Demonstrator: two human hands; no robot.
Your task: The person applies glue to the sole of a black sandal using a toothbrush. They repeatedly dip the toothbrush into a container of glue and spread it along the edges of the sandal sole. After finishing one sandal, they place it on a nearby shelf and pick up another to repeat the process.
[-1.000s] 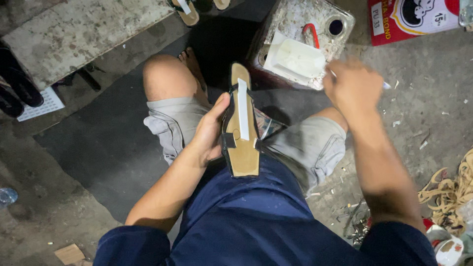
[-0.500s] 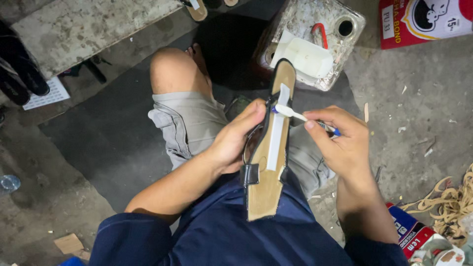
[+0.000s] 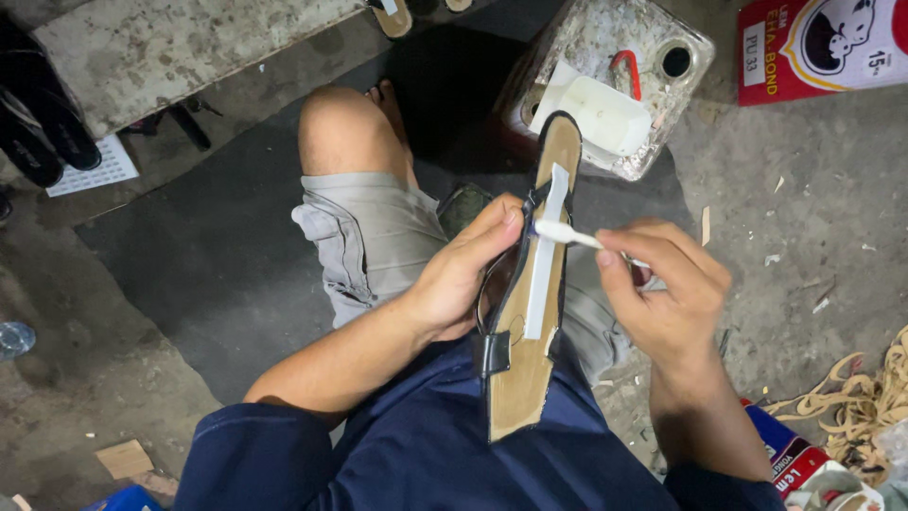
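Two hands work one shoe sole over the lap. The left hand (image 3: pixel 463 279) wraps the tan sole (image 3: pixel 525 331) from its side, fingers closed on it, holding it lengthwise. A white strip already runs down its middle; the heel end looks bare. The right hand (image 3: pixel 667 289) pinches a white brush (image 3: pixel 567 233), tip touching the strip.

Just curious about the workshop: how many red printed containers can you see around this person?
2. One red box lies at the top right; one red tin sits at the bottom right, partly cut off. Others may be out of view.
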